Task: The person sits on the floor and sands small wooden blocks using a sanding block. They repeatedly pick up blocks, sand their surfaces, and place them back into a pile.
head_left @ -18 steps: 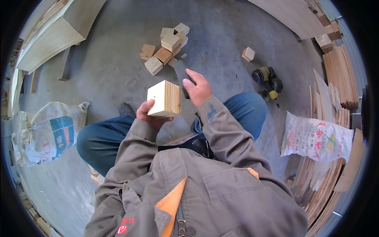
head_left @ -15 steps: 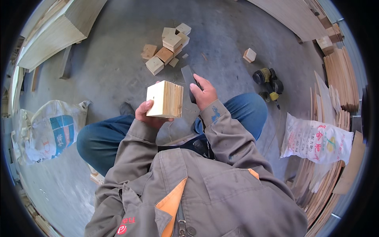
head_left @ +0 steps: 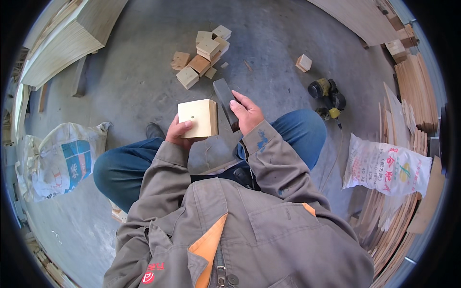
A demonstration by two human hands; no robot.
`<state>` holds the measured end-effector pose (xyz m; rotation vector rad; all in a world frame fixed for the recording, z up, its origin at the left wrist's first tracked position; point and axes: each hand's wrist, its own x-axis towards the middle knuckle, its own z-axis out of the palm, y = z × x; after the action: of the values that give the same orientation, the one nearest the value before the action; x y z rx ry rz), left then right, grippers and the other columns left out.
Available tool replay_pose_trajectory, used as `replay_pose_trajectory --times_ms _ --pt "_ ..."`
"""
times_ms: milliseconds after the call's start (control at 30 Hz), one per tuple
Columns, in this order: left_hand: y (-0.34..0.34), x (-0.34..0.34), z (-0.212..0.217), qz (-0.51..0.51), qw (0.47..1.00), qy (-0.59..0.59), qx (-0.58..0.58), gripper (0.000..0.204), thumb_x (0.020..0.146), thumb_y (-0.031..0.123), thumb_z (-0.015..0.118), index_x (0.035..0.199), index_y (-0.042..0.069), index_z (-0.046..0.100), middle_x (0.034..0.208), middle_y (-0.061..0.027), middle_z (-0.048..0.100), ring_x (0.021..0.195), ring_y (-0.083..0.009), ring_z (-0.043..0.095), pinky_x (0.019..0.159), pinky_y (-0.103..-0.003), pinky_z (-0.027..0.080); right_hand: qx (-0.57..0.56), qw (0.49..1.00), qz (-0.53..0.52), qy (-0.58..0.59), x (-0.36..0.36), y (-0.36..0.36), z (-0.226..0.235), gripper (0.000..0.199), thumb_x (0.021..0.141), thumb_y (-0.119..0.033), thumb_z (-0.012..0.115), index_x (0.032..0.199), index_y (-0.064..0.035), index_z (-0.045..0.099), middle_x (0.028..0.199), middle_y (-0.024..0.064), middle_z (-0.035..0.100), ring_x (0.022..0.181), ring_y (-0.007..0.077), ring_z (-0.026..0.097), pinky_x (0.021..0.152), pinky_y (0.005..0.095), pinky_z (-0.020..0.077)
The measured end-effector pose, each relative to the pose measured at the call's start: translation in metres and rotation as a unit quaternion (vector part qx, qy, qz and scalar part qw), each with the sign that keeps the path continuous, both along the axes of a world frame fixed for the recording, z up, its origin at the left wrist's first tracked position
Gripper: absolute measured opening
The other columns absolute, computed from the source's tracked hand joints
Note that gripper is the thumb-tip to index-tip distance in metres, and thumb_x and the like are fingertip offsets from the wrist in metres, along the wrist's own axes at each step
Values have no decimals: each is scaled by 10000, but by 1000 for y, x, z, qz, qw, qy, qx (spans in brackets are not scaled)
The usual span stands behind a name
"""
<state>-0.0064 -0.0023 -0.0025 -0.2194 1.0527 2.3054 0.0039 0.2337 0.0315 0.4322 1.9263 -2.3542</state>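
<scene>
My left hand [head_left: 180, 129] is closed around a square plywood block [head_left: 196, 116], thumb on its pale front face. A small dark spot marks that face, and the layered side edge shows on the right. In my right hand [head_left: 247, 114] is a flat, dark grey rectangular block [head_left: 224, 103] that resembles a sanding block. It stands tilted just right of the plywood block, with a narrow gap between them. Beyond my hands, several wooden blocks [head_left: 208, 48] lie piled on the concrete floor.
One loose wooden block [head_left: 303, 63] lies to the right, near a black and yellow power tool [head_left: 327, 98]. White woven sacks sit at left [head_left: 60, 158] and right [head_left: 386, 165]. Plywood stacks [head_left: 72, 41] and thin wooden strips [head_left: 415, 96] border the floor. My bent legs flank my hands.
My left hand has turned the plywood block, so more of its broad face and less of its layered side shows. The dark grey block has shifted slightly left, closer to it.
</scene>
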Motion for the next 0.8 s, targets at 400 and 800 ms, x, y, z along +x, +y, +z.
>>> replay_pose_trajectory --times_ms 400,800 --pt "-7 -12 -8 37 995 77 -54 777 744 229 843 1417 5 523 1278 -145 666 1158 -290 682 994 -424 579 -58 997 29 -47 -2 6 15 469 1034 -151 610 1471 6 546 1295 105 675 1066 138 650 948 266 528" --pt "1 -5 -2 241 957 -159 22 708 890 490 743 1467 158 503 1369 -125 641 1253 -372 607 1077 -567 472 4 994 107 -2 4 -13 -13 465 997 -152 670 1433 -11 594 1222 102 706 1022 117 659 910 265 535"
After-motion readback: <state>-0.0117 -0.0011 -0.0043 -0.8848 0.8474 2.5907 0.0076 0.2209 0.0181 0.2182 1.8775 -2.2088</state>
